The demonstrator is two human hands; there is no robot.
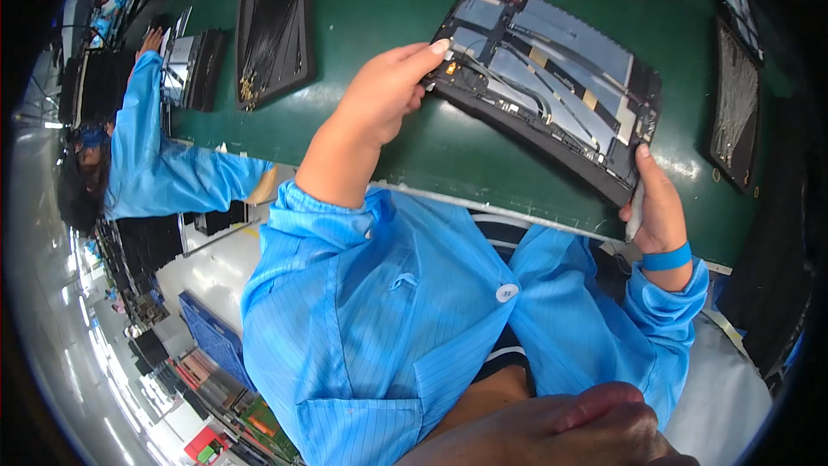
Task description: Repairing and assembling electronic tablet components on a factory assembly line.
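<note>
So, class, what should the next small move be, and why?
Perhaps turn the opened device squarer to the near edge of the green table: it slants against that edge, while the left hand and right hand grip opposite ends.

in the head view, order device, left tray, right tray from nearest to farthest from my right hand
1. Device, held at its right end
2. Right tray, off to the right
3. Left tray, past the left hand

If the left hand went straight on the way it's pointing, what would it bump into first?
Probably the opened flat device: the left hand touches its left end, thumb on top. Exact depth is hard to judge.
</note>
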